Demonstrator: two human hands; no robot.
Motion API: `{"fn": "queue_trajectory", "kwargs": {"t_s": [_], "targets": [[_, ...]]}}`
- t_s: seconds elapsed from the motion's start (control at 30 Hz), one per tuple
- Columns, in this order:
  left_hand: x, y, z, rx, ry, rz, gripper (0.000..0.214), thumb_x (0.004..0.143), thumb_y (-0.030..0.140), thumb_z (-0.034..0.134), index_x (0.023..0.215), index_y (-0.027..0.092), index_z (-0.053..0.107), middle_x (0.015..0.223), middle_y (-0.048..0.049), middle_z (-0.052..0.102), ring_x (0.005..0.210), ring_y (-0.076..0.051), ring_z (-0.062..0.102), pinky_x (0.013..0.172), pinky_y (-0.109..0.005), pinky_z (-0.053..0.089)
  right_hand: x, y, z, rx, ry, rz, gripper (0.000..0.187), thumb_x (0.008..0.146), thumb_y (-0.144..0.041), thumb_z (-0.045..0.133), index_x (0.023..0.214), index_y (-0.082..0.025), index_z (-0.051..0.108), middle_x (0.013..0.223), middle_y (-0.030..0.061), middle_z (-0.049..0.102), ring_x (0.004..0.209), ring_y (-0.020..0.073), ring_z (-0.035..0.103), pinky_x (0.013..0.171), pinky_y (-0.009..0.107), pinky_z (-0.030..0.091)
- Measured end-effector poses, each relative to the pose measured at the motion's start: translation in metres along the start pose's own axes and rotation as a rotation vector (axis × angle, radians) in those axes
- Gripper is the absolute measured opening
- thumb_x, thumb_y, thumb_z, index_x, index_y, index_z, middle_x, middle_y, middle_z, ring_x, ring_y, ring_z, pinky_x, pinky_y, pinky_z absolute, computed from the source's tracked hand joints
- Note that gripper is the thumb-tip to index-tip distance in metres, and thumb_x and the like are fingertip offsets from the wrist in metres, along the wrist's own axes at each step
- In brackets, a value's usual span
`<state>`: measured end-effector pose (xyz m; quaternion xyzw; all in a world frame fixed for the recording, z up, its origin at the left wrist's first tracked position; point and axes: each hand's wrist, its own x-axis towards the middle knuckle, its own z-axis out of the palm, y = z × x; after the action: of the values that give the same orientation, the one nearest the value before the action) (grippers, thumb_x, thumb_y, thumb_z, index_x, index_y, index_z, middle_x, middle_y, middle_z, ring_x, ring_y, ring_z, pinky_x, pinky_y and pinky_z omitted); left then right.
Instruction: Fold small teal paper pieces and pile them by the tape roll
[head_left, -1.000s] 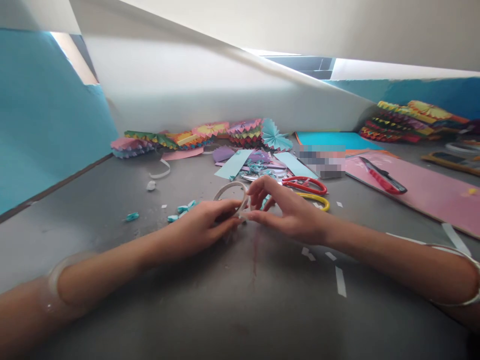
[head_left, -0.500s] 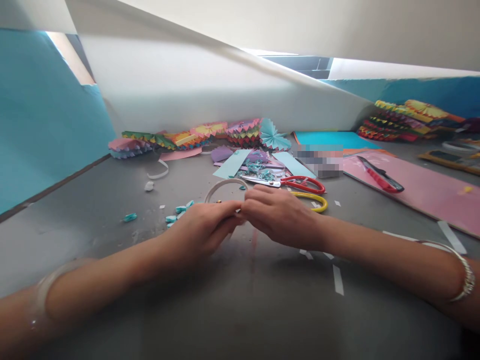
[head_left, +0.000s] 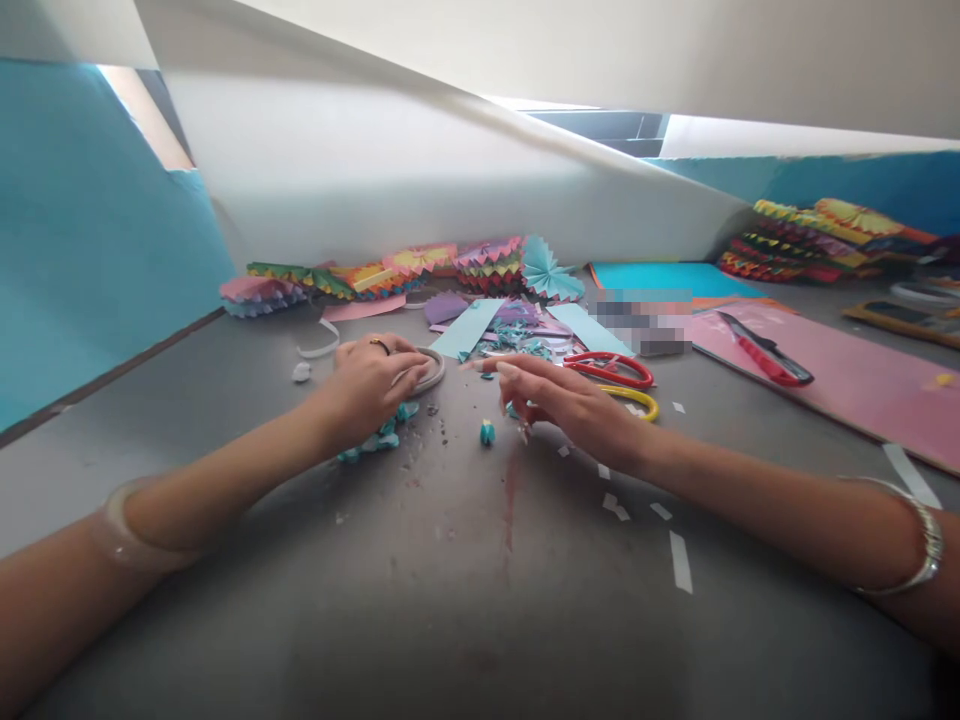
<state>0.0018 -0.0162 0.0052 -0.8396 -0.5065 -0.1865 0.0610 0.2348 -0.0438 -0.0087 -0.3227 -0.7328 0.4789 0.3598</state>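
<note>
My left hand (head_left: 373, 385) is closed on the left side of a pale ring-shaped roll of tape (head_left: 433, 376), fingers curled over its rim. Several teal paper pieces (head_left: 381, 440) lie below that hand, partly covered. My right hand (head_left: 574, 405) is open over the table with its fingers stretched to the left. A small folded teal paper piece (head_left: 487, 433) sits between the hands, just left of the right fingertips. Another teal bit is partly hidden under those fingers. Behind the right hand lie scissors with red and yellow handles (head_left: 611, 369), their blades largely hidden.
Pleated paper rosettes (head_left: 491, 265) line the back of the grey table (head_left: 450, 600). Light blue strips (head_left: 469, 328) and teal scraps lie mid-table. A red cutter (head_left: 769, 350) rests on pink board (head_left: 840, 375) at right. White slips (head_left: 681, 562) are scattered near my right forearm.
My hands have moved apart, the left going left and up to the tape roll. The small teal paper piece now stands on the table between them. My right fingers have opened.
</note>
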Motion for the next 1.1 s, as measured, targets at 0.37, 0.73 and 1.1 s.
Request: {"fn": "queue_trajectory", "kwargs": {"t_s": [0.37, 0.73, 1.1], "targets": [[-0.018, 0.042, -0.015, -0.911, -0.062, -0.206, 0.027, 0.086, 0.041, 0.049, 0.083, 0.017, 0.061, 0.085, -0.0019, 0.064, 0.076, -0.014, 0.057, 0.067, -0.024, 0.045, -0.003, -0.007, 0.008, -0.676, -0.153, -0.287, 0.048, 0.094, -0.029, 0.034, 0.141, -0.026, 0.026, 0.103, 0.0051, 0.049, 0.081, 0.0129, 0.051, 0.081, 0.033, 0.045], [-0.022, 0.045, -0.011, -0.801, 0.079, -0.086, 0.024, 0.086, 0.036, 0.050, 0.071, 0.017, 0.048, 0.067, 0.0024, 0.049, 0.062, -0.011, 0.046, 0.058, -0.023, 0.039, -0.005, -0.008, 0.019, -1.369, 0.045, -0.533, 0.049, 0.087, -0.012, 0.034, 0.135, -0.012, 0.035, 0.092, 0.0090, 0.059, 0.072, 0.0165, 0.053, 0.054, 0.027, 0.040], [-0.026, 0.045, -0.013, -0.654, -0.100, 0.149, 0.031, 0.096, 0.028, 0.028, 0.089, 0.017, 0.055, 0.090, -0.0030, 0.057, 0.089, -0.015, 0.053, 0.087, -0.029, 0.039, -0.003, -0.008, 0.008, -1.182, 0.148, -0.489, 0.026, 0.093, -0.035, 0.035, 0.100, -0.016, 0.052, 0.091, 0.0069, 0.062, 0.077, 0.0171, 0.058, 0.060, 0.027, 0.039]]}}
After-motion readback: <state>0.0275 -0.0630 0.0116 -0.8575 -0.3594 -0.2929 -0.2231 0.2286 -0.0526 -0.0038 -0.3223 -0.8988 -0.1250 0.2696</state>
